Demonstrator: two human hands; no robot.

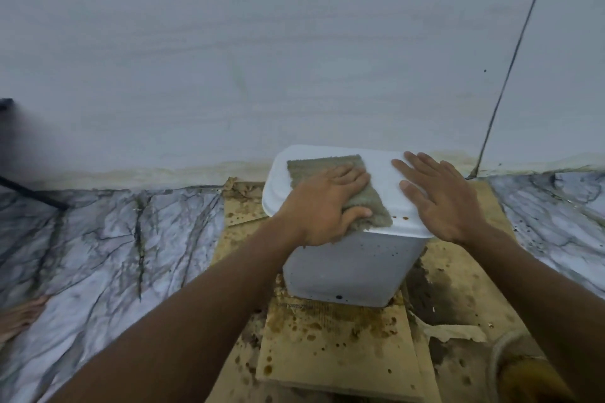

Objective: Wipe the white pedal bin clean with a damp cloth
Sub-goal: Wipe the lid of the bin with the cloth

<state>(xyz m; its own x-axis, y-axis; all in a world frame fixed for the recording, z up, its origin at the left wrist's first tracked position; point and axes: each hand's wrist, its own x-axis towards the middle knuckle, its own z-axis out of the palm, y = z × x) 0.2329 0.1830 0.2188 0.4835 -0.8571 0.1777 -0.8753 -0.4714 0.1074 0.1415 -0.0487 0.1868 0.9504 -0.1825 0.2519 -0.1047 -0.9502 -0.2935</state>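
Head view, closed bin [343, 271], left hand [324, 206] pressing cloth [314, 167], right hand [438, 196] flat

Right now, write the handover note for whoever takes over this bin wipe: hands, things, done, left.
Hands: left hand lies flat on the cloth, pressing it onto the left part of the lid; right hand lies flat on the lid's right side, holding nothing.
Things: pedal bin stands on stained cardboard by the wall, lid shut.
Done: lid top looks mostly white.
Left: brown spots at the lid's front edge, dark specks on the bin's front.
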